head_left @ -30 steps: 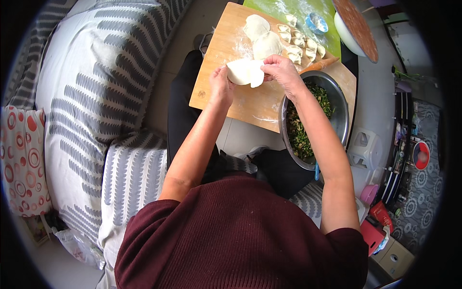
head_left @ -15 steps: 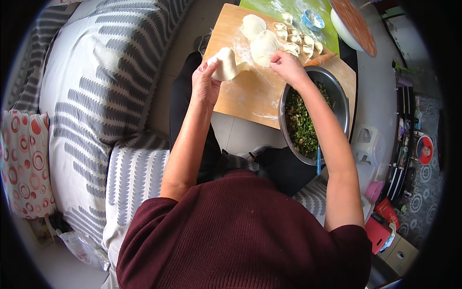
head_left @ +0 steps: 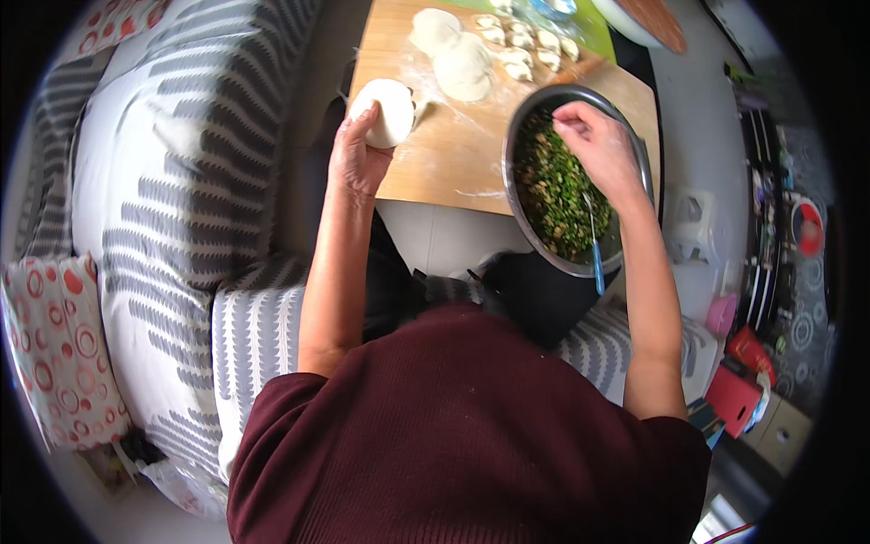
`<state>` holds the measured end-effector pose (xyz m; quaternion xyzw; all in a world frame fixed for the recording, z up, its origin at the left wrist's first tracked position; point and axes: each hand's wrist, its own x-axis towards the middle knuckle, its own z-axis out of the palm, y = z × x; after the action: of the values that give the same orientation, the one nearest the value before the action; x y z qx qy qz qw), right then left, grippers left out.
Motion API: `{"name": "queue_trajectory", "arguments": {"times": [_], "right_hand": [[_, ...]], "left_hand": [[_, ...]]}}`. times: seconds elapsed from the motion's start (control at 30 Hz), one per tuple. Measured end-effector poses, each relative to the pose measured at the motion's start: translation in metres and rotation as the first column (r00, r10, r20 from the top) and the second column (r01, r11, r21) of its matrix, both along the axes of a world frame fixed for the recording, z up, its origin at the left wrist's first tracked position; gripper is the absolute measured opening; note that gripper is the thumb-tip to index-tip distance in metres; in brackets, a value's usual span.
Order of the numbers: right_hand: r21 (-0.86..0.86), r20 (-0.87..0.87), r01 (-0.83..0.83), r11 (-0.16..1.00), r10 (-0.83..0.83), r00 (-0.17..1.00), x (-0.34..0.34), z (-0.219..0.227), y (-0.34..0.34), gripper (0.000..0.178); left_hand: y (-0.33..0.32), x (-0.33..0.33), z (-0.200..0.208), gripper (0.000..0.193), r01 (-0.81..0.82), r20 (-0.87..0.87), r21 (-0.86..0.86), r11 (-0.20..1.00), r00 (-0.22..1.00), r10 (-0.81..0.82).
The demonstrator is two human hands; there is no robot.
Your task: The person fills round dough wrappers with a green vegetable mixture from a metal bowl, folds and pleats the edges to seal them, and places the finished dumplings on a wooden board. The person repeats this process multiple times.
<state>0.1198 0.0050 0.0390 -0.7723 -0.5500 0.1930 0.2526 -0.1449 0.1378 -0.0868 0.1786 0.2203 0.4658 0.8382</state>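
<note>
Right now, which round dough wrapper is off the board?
The leftmost wrapper, held up in the left hand; the other wrappers lie on the wooden board.

Head camera: worn on the head, looking steeply down and forward over the chest, picture upright.
Maroon top [head_left: 462, 435]: nearest, filling the lower middle.
Hands: left hand [head_left: 362, 150] and right hand [head_left: 594, 140] farther off, in the upper half.
Metal bowl [head_left: 509, 168]: seen from above, right of centre.
Wooden board [head_left: 435, 172]: beyond, cut by the upper edge.
Fisheye rim: black, rounded, taking in the striped sofa [head_left: 168, 208] leftward.
</note>
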Motion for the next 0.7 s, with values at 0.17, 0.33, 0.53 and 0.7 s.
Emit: {"name": "queue_trajectory", "arguments": {"times": [0.17, 0.33, 0.53, 0.7], "right_hand": [[-0.211, 0.338, 0.224, 0.951, -0.145, 0.93, 0.006, -0.005, -0.107, 0.027], [-0.23, 0.489, 0.205, 0.951, -0.069, 0.869, -0.009, -0.03, -0.163, 0.029], [-0.099, 0.506, 0.328, 0.939, -0.237, 0.829, 0.016, -0.009, -0.164, 0.023], [-0.057, 0.516, 0.367, 0.928, -0.288, 0.807, 0.074, -0.031, -0.143, 0.023]], "left_hand": [[-0.034, 0.034, 0.013, 0.039, 0.161, -0.037, -0.035, 0.986, 0.986, -0.162], [-0.076, 0.069, 0.041, 0.034, 0.269, -0.093, -0.132, 0.954, 0.955, -0.282], [-0.104, 0.089, 0.064, 0.032, 0.346, -0.151, -0.156, 0.925, 0.917, -0.369], [-0.111, 0.098, 0.065, 0.037, 0.388, -0.193, -0.164, 0.907, 0.889, -0.415]]}}
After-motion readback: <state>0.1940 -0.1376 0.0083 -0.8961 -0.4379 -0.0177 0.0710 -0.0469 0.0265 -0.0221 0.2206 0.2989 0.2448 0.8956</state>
